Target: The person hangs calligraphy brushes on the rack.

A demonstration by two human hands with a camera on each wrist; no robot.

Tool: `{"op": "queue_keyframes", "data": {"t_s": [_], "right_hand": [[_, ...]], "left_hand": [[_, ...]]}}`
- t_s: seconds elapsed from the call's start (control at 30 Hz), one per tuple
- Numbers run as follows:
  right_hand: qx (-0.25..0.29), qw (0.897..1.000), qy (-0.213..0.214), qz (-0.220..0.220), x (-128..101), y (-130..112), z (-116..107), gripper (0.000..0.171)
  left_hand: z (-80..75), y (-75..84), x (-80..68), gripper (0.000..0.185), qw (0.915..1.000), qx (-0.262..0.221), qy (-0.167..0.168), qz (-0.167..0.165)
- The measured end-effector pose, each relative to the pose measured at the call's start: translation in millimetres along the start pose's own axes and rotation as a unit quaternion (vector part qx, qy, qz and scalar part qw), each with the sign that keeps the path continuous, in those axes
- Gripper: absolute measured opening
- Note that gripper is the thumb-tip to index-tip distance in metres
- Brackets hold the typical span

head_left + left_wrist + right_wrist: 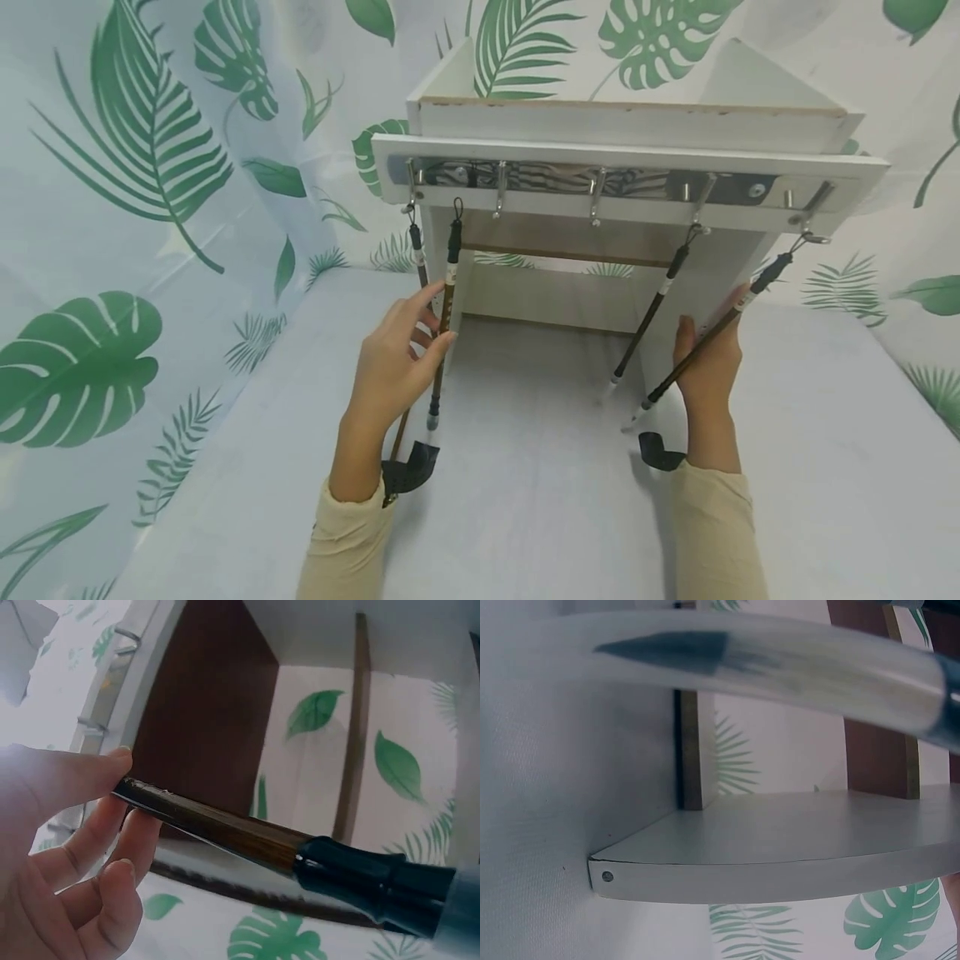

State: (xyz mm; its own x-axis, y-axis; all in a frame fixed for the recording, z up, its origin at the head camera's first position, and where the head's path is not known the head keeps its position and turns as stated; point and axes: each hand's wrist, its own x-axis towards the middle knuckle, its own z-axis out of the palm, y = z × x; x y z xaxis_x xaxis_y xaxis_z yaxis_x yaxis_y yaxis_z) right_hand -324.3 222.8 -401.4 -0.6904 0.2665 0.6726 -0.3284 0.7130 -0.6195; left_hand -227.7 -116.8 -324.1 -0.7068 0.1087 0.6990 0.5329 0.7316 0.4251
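Soft, even daylight fills the head view, shadows faint beneath the white shelf [630, 125]. Edges bow with wide-angle distortion. Both wrist views run hazy, and the brush tip [727, 660] blurs close to the lens.

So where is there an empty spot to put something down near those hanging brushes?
The grey table is bare to the right of the right hand and also left of the left hand. Another open strip runs between the two hands, in front of the white shelf. It is crowded under the hook rail, where four brushes hang.
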Motion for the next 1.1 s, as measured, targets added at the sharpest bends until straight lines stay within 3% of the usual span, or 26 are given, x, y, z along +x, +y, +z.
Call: {"op": "queue_keyframes", "data": {"t_s": [0.23, 0.5, 1.1], "right_hand": [[0.015, 1.000, -0.007, 0.005, -4, 3, 1, 0.063], [0.014, 1.000, 0.011, -0.015, -2, 1, -1, 0.064], [0.013, 1.000, 0.008, -0.007, 0, -1, -1, 0.064]], "left_hand": [[7.3, 10.5, -0.3, 0.054, 0.9995, -0.030, -0.001, -0.005], [11.9, 15.4, -2.6, 0.055, 0.9995, -0.027, -0.015, 0.005], [21.0, 15.0, 0.3, 0.053, 0.9994, -0.028, -0.018, 0.011]]}}
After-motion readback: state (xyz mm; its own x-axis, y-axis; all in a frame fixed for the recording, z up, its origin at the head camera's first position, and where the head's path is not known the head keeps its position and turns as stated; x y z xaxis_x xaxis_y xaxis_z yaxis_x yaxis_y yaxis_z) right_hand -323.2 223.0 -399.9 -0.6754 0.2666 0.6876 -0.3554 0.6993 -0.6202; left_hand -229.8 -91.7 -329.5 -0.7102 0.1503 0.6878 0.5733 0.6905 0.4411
